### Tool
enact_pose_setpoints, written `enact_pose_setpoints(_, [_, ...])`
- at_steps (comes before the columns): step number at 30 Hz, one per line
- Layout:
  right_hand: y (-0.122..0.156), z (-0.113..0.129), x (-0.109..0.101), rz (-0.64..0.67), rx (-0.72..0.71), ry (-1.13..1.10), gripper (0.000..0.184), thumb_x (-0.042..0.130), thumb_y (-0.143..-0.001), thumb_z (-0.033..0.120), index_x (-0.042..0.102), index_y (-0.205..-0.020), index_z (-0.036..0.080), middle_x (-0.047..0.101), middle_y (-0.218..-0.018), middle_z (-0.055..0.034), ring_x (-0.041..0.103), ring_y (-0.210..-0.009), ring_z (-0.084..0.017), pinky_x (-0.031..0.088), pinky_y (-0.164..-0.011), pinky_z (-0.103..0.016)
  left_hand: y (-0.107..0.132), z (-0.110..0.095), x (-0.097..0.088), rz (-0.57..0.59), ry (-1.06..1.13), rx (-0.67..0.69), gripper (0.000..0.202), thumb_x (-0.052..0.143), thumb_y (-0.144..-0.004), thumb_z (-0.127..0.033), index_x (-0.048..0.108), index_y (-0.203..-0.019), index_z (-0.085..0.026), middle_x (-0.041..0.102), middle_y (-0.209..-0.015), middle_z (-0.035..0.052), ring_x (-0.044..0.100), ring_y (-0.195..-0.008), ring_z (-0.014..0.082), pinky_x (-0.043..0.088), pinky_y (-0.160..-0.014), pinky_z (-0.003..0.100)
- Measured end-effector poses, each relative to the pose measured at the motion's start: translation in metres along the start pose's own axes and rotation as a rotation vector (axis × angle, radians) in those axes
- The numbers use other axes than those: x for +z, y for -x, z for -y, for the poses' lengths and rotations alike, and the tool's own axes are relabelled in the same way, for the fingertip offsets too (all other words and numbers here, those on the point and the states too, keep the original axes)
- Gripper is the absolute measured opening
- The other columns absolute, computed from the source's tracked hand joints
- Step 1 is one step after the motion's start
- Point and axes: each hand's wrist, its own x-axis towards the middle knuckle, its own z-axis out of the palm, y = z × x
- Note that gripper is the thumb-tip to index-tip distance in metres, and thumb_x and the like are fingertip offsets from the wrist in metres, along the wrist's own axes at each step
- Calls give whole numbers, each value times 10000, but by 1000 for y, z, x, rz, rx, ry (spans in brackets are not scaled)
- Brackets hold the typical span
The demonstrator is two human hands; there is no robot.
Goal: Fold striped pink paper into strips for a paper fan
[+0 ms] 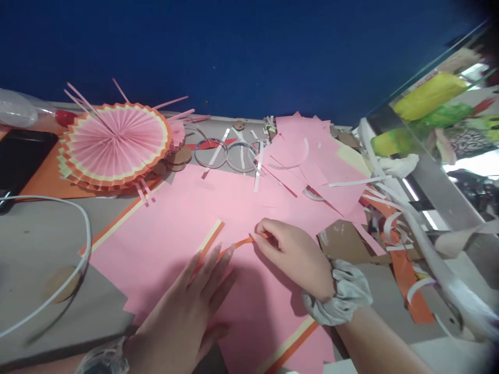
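My right hand pinches one end of a thin orange paper strip between thumb and forefinger. The strip runs left, under the fingers of my left hand, which lies flat with its fingers stretched out. Beneath both hands is a large pink paper sheet. A short cream-and-orange paper strip lies just beyond my left fingertips. Cream and orange bands edge the pink paper at the left and near the bottom. My left palm hides part of the sheet.
A pleated paper rosette stands at the back left near a black phone. Tape rings, cut pink paper and white strips lie behind. A white cable curves at left. Brown cardboard and scraps sit at right, beside a white frame.
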Motion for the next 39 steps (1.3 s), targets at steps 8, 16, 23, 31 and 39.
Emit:
enact_pose_setpoints(8, [1,-3,4,-18,4,-36,196,415,-890,276,414,-706,210,466,-627,60,403,-556,-105,248,-527,-249,-27,4,7,-34,85,-51,772,429,-771,-650,365,-1366,-162,203,-1470,201,163,-1336,396,136,-1049,540])
enact_pose_setpoints(16, [5,2,-3,118,-65,-318,166,395,-904,228,429,-743,205,476,-694,48,436,-614,-94,326,-573,-229,-31,18,13,63,215,-46,793,398,-722,-729,395,-1342,-235,69,-1506,158,99,-1348,398,81,-1056,549])
enact_pose_setpoints(23, [1,1,-1,233,-27,-624,199,391,-931,310,491,-792,209,553,-771,39,507,-691,-85,388,-610,-195,-32,17,15,65,211,-48,789,380,-734,-726,348,-1366,-255,90,-1500,170,55,-1360,373,60,-1053,525])
enact_pose_setpoints(31, [0,-4,-3,118,66,-287,185,415,-916,279,447,-743,221,490,-659,65,454,-590,-92,332,-559,-234,-30,16,15,83,168,-58,850,355,-722,-749,242,-1413,-267,142,-1488,181,63,-1354,391,74,-1037,530])
enact_pose_setpoints(39, [0,-6,3,32,12,-53,181,445,-874,192,406,-698,205,471,-655,52,431,-605,-110,306,-567,-258,-30,16,17,53,140,-35,962,297,-707,-780,297,-1397,-110,289,-1451,147,119,-1353,354,17,-1069,526])
